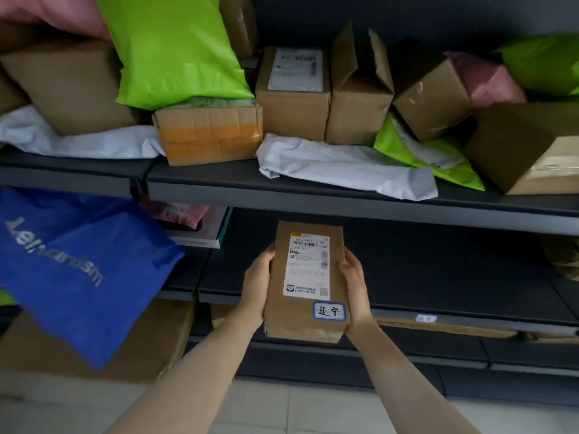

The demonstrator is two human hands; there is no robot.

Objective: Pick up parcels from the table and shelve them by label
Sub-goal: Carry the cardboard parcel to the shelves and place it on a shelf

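- Parcel (pixel 305 283): brown cardboard box, held upright-ish in front of the shelving, label side toward the camera, level w/ the middle shelf (pixel 407 277).
- Left hand (pixel 257 286) clamped on the box's left side, fingers wrapped round the edge; right hand (pixel 355 288) clamped on its right side. Both hold the same box, one each side.
- White shipping label (pixel 308 266) on the box face w/ barcode at top; print too small to read fully. Below it, at the lower right corner, a small blue-bordered sticker (pixel 329 311) w/ two handwritten characters.
- Middle shelf behind the box is dark, mostly bare on the right; a similar small sticker (pixel 425 317) sits on the front edge of that shelf, right of the right hand.
- Top shelf (pixel 282 186) is crowded: big green mailer bag (pixel 175 48) leaning at left, taped box w/ orange bands (pixel 210 133) below it, box w/ white label (pixel 294 92) at centre, open-flap box (pixel 360 89) just beside that, white bags (pixel 344 166) lying flat in front.
- Blue bag (pixel 78 267) w/ white lettering hangs off the shelf at left, well apart from the hands.
- Pale tiled floor (pixel 297 408) at bottom.
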